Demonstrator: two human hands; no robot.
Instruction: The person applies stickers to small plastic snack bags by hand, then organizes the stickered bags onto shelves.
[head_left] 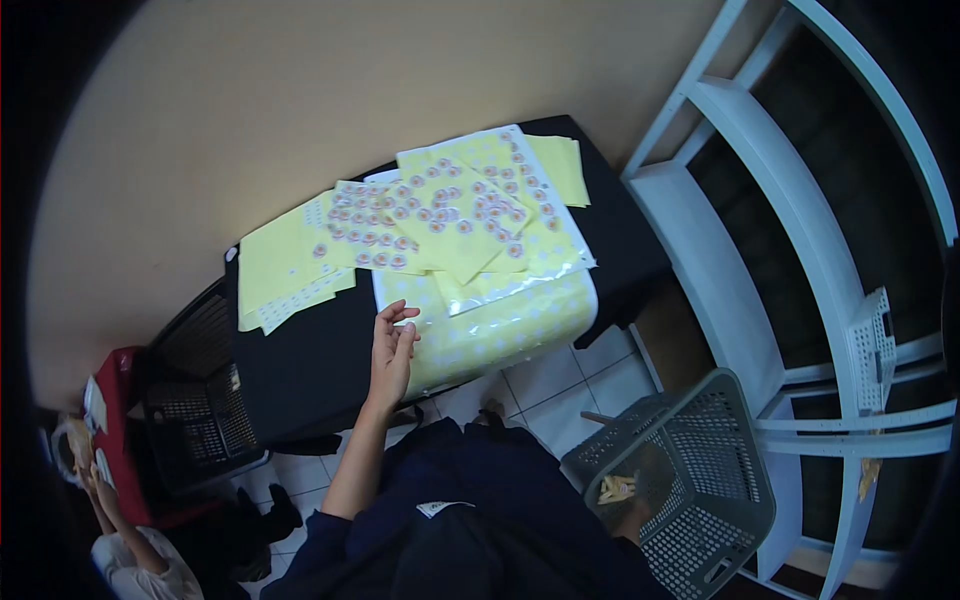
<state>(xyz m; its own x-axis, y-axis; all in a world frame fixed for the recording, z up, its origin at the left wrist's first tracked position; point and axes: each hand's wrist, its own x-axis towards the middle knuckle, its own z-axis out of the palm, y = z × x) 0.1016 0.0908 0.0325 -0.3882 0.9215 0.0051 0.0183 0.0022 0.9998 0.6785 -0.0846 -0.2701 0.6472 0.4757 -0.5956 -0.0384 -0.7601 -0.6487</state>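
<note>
My left hand point(395, 342) is held over the front edge of a yellow patterned plastic sheet point(510, 335), its fingers partly curled and apart, with nothing in them. On the black-covered table point(300, 370) lie overlapping yellow sheets point(440, 205) with rows of round stickers, and plainer yellow sheets point(280, 265) at the left. My right hand point(632, 520) reaches down into a grey basket point(730, 460) at the lower right, its fingers hidden in shadow. Beside it in the basket is a small pile of pale pieces point(617, 488).
White shelving point(740, 270) curves along the right side. A black crate point(200, 420) stands left of the table. Further left, a person in a light top point(140, 560) has their hands near a red-covered table point(120, 430).
</note>
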